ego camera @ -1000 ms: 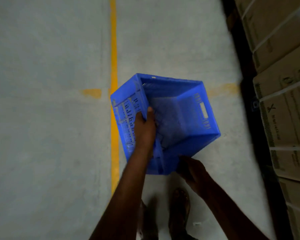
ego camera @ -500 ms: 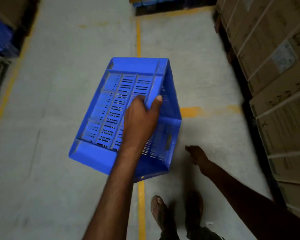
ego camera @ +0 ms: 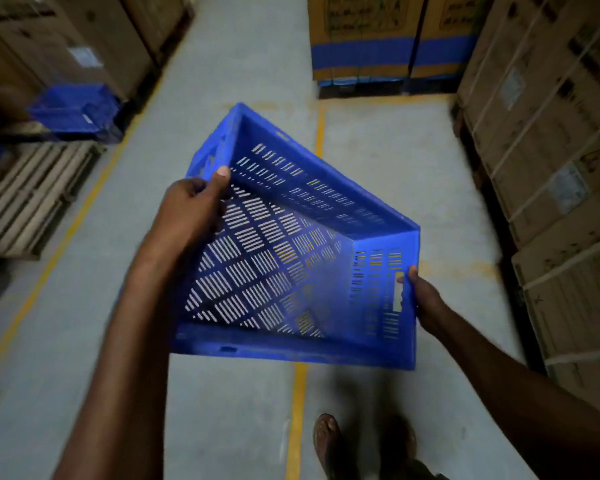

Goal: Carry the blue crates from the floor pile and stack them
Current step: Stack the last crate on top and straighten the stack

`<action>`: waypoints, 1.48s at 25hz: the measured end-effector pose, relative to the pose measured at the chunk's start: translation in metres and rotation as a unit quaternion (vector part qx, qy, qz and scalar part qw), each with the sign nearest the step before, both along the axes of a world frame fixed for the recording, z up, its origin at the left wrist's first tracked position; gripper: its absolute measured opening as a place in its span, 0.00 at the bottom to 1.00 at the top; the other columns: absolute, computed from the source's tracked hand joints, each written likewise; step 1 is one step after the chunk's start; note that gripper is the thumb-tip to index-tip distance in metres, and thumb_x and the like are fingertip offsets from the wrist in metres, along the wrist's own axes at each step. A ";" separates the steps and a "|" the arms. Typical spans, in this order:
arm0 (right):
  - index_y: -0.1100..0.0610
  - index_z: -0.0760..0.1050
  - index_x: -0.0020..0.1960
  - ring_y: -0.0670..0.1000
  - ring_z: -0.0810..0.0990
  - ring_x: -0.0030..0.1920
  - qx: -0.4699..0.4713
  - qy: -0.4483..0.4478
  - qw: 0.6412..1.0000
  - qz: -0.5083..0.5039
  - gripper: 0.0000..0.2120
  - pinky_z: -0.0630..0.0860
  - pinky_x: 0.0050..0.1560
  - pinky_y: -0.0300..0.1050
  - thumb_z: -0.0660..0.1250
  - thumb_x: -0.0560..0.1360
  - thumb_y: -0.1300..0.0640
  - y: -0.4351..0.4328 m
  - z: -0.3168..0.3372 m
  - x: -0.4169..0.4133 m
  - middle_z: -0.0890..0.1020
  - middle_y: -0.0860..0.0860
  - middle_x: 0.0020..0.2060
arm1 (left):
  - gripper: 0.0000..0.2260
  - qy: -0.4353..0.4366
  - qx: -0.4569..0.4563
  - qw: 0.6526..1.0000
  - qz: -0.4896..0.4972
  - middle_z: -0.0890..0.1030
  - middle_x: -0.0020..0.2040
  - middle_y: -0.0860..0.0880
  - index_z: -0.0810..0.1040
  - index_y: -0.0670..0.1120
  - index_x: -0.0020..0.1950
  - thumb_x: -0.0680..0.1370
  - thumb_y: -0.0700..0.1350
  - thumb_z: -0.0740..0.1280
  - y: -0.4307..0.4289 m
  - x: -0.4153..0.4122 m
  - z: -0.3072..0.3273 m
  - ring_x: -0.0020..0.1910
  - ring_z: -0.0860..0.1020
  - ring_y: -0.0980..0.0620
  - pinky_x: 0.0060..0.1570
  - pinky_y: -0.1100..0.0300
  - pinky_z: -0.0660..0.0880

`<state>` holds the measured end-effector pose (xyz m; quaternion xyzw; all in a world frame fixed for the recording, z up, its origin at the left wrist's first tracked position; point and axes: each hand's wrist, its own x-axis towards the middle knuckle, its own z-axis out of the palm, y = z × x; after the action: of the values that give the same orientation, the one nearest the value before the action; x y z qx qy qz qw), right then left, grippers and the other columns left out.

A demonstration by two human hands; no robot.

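Note:
A blue slotted plastic crate (ego camera: 312,209) hangs tilted in the air in front of me, its open side turned toward me. My left hand (ego camera: 191,206) grips its left rim, thumb over the edge. On the right short end, my right hand (ego camera: 426,299) holds the wall beside the handle slot. More blue crates (ego camera: 77,110) stand stacked at the far left, on a wooden pallet (ego camera: 32,195).
Strapped cardboard boxes (ego camera: 548,174) line the right side. Further boxes with a blue band (ego camera: 388,36) close the aisle ahead, and others stand at the upper left. A yellow floor line (ego camera: 298,410) runs under the crate. My sandalled feet (ego camera: 329,441) show below.
The crate has swung round from showing its outer side to facing me with its opening. My right hand, free half a second ago, now holds the crate's right end. The view has lifted along the aisle.

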<state>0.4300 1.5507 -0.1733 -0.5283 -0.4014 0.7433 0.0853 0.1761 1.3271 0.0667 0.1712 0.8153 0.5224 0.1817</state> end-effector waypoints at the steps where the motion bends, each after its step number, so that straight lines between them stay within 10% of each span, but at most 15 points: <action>1: 0.55 0.74 0.47 0.46 0.77 0.26 -0.006 -0.016 1.000 0.003 0.19 0.72 0.24 0.35 0.54 0.84 0.43 0.008 0.011 -0.002 0.81 0.47 0.25 | 0.18 -0.010 -0.003 1.000 0.004 0.72 0.33 0.45 0.77 0.41 0.43 0.84 0.54 0.62 -0.017 -0.013 0.000 0.19 0.68 0.58 0.21 0.68 0.63; 9: 0.59 0.76 0.50 0.50 0.80 0.28 -0.042 0.043 0.995 0.076 0.22 0.79 0.28 0.44 0.61 0.80 0.39 0.030 0.089 -0.015 0.83 0.54 0.38 | 0.23 -0.130 -0.051 0.983 0.122 0.71 0.34 0.42 0.75 0.39 0.46 0.84 0.58 0.58 -0.132 -0.068 -0.040 0.16 0.70 0.56 0.18 0.69 0.64; 18: 0.57 0.69 0.38 0.49 0.69 0.19 0.015 -0.069 0.963 0.261 0.24 0.66 0.19 0.38 0.53 0.84 0.41 0.003 0.131 -0.044 0.74 0.51 0.23 | 0.26 -0.219 -0.080 0.956 0.176 0.70 0.25 0.42 0.73 0.37 0.45 0.85 0.59 0.53 -0.228 -0.008 -0.067 0.16 0.68 0.50 0.18 0.66 0.64; 37: 0.57 0.78 0.49 0.51 0.72 0.22 0.389 0.153 0.842 0.341 0.22 0.68 0.26 0.40 0.58 0.82 0.39 -0.365 0.117 -0.083 0.78 0.50 0.29 | 0.23 0.020 0.061 0.813 0.579 0.74 0.34 0.44 0.80 0.43 0.51 0.83 0.62 0.59 -0.582 0.250 -0.119 0.22 0.69 0.56 0.22 0.67 0.67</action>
<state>0.3466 1.1860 -0.0566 -0.1610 -0.7940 0.5800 0.0855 0.4260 0.7454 -0.0523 -0.3115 0.7337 0.5759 -0.1815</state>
